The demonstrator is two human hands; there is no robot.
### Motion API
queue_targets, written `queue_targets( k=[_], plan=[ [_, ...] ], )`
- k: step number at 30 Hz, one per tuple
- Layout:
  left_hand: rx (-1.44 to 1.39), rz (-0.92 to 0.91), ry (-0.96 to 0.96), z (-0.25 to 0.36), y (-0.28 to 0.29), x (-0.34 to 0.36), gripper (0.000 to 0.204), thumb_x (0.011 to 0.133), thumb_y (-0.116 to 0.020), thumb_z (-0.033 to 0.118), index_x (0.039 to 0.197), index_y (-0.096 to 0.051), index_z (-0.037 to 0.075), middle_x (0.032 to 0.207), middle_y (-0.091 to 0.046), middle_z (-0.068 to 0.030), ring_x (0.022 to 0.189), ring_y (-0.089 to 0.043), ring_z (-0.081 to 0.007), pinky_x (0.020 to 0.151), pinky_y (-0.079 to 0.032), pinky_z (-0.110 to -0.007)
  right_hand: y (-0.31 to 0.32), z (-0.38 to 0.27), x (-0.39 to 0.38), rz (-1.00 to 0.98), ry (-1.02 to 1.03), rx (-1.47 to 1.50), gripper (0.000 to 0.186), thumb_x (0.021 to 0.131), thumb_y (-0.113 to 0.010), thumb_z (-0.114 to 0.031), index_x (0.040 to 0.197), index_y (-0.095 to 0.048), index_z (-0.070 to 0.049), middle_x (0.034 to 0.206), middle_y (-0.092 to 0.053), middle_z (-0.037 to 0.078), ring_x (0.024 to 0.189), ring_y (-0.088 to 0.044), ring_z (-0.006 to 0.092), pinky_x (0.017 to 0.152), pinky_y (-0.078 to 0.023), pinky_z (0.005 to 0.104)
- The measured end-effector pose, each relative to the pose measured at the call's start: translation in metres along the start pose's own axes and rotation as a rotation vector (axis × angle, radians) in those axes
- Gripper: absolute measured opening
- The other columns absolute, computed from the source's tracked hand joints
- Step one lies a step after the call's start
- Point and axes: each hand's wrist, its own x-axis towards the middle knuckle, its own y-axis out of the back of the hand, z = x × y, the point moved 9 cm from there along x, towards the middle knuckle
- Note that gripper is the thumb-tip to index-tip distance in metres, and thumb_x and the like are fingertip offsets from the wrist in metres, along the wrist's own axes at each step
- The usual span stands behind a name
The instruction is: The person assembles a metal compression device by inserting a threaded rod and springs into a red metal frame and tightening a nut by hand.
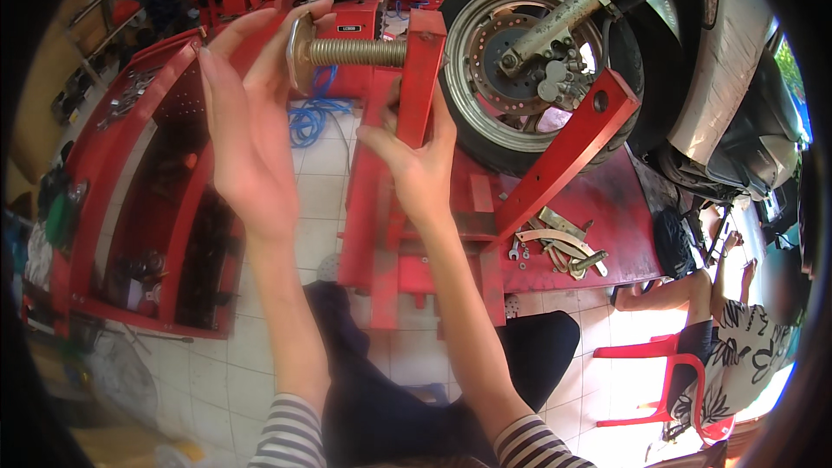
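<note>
A thick threaded screw (360, 53) with a wide flat metal head (301, 54) runs through the top of a red upright arm (422, 78) of a wheel clamp. My left hand (247, 117) is open, its fingers stretched out beside and behind that head; the hand is slightly blurred, and I cannot tell whether it touches the metal. Lower down, my right hand (425, 169) grips the same arm, thumb on its near side and the other fingers partly hidden. Right of it, a motorcycle's front wheel (485, 126) stands between this arm and a second red arm (568, 152).
Metal brackets and a wrench (514, 249) lie on the red lift platform (607, 208). At left stands a red tool cart (156, 312), and a coiled blue hose (308, 126) lies behind. Another person (737, 347) sits at right by a red chair (641, 348).
</note>
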Motion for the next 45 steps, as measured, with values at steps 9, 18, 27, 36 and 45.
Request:
queue_targets(
  k=[9,18,27,36,45],
  plan=[
    [-0.510,-0.125,-0.077,0.003,0.017,0.004,0.044,0.103,-0.035,0.025,0.135,-0.034,-0.004,0.118,-0.056,-0.0238,0.115,-0.054,-0.0310,0.107,-0.034,-0.043,0.002,-0.004,0.000,-0.010,0.007,0.002,0.051,0.068,-0.070,-0.005,0.113,-0.052,0.012,0.078,-0.062,0.006,0.072,-0.054,0.0101,0.071,-0.047,0.0269],
    [0.536,0.073,0.322,-0.022,0.022,-0.011,0.044,0.101,-0.042,0.039,0.115,-0.059,0.001,0.104,-0.061,-0.0087,0.084,-0.053,-0.0137,0.080,-0.042,-0.030,0.002,-0.002,0.000,0.004,0.031,0.011,0.049,0.068,-0.069,-0.005,0.112,-0.053,0.008,0.075,-0.060,0.004,0.069,-0.052,0.0095,0.067,-0.045,0.0265],
    [0.247,0.083,-0.062,0.022,0.016,-0.002,0.035,0.094,-0.047,0.017,0.122,-0.057,-0.002,0.118,-0.060,-0.0124,0.114,-0.053,-0.0198,0.100,-0.037,-0.030,0.000,-0.001,0.000,-0.016,0.031,0.008,0.046,0.067,-0.070,-0.005,0.109,-0.054,0.006,0.075,-0.060,0.004,0.068,-0.052,0.0105,0.067,-0.045,0.0273],
    [0.169,-0.101,-0.073,0.006,-0.011,-0.005,0.043,0.101,-0.033,0.019,0.133,-0.046,-0.008,0.137,-0.047,-0.0234,0.133,-0.042,-0.0273,0.110,-0.029,-0.037,-0.002,0.000,-0.002,-0.019,0.040,-0.005,0.052,0.068,-0.070,-0.005,0.114,-0.051,0.009,0.078,-0.061,0.007,0.071,-0.052,0.0111,0.070,-0.047,0.0278],
    [0.396,0.152,0.156,-0.009,0.009,-0.015,0.039,0.100,-0.044,0.024,0.123,-0.056,-0.005,0.119,-0.060,-0.0154,0.117,-0.053,-0.0194,0.102,-0.035,-0.030,0.001,0.003,-0.002,-0.021,-0.002,-0.011,0.068,0.068,-0.070,-0.006,0.127,-0.043,0.016,0.081,-0.063,0.010,0.073,-0.056,0.0118,0.072,-0.048,0.0275]
  ],
)
